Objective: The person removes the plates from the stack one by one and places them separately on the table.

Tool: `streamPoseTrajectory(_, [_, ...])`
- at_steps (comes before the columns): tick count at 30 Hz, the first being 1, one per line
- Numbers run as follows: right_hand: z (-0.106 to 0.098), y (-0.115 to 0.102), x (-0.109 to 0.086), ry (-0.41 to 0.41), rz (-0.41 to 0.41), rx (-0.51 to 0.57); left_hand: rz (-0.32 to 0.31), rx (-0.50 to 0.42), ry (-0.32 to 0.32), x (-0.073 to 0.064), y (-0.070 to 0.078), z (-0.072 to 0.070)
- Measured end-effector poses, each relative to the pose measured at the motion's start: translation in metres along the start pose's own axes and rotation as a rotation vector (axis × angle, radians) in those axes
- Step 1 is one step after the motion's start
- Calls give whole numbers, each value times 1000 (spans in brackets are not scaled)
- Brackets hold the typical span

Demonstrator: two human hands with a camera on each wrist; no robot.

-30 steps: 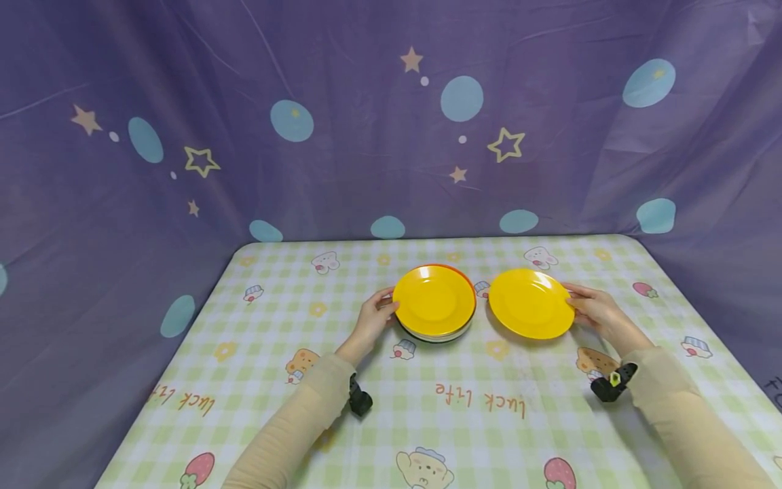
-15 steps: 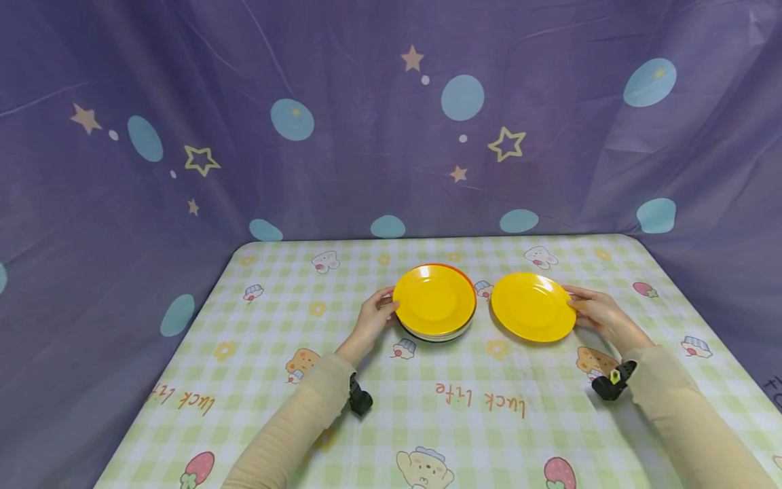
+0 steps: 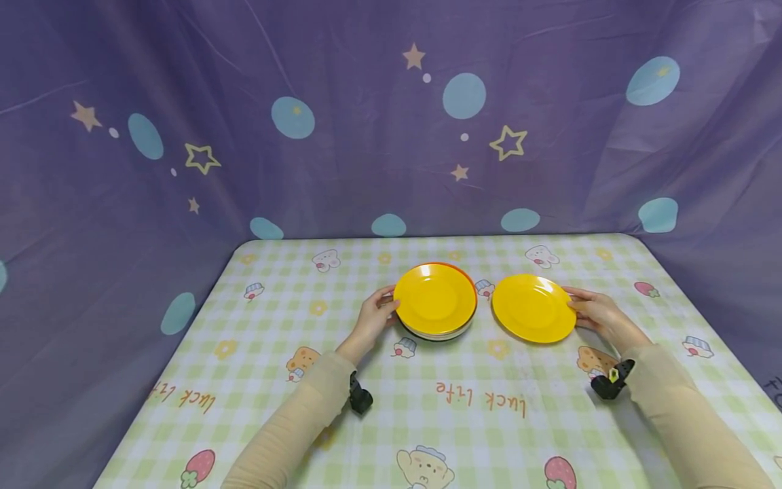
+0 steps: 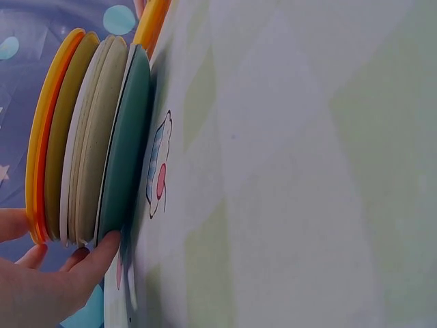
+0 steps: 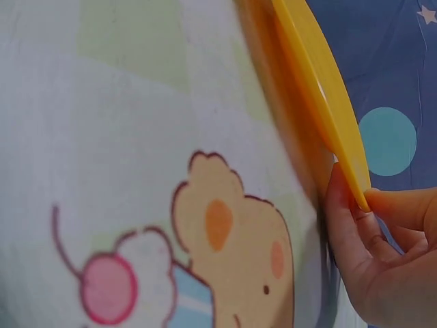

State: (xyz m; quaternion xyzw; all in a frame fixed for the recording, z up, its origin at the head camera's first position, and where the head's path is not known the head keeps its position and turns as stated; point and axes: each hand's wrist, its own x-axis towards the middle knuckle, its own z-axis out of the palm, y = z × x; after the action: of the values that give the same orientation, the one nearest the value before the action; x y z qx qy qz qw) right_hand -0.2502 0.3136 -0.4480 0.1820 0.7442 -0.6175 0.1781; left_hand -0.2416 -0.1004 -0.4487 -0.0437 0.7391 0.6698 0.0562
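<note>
A stack of several plates [image 3: 435, 299] stands near the middle of the table, a yellow one on top. From the side, the left wrist view shows yellow, orange, olive, whitish and dark green plates [image 4: 126, 150] in it. My left hand [image 3: 371, 319] grips the stack's left edge, thumb at the top rim and fingers along the side and bottom. To the right, a single yellow plate [image 3: 533, 309] lies low over the cloth. My right hand [image 3: 601, 316] pinches its right rim, thumb above and fingers beneath [image 5: 341, 225].
A green and white checked tablecloth [image 3: 464, 421] with cartoon prints covers the table. Behind it and at the sides hangs a purple curtain [image 3: 366, 183] with stars and blue dots. A narrow strip of cloth separates the stack from the single plate.
The single yellow plate has moved slightly right and toward me, lowering a little, with my right hand still on its rim. My left hand and the stack have stayed in place.
</note>
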Motion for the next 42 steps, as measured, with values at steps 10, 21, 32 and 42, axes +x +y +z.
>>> streamPoseTrajectory(10, [0,4,4,16,1,-20,-6,0,2,1,1,-1])
streamPoseTrajectory(21, [0,8,4,45,-35,-96,-7,2,2,-1,1,0])
streamPoseTrajectory(32, [-1,9,-3,104,-145,-216,1,-18,-17,-1,1,-1])
streamPoseTrajectory(42, [-4,-4,-9,166,-250,-324,-1,-18,-9,-1,1,-1])
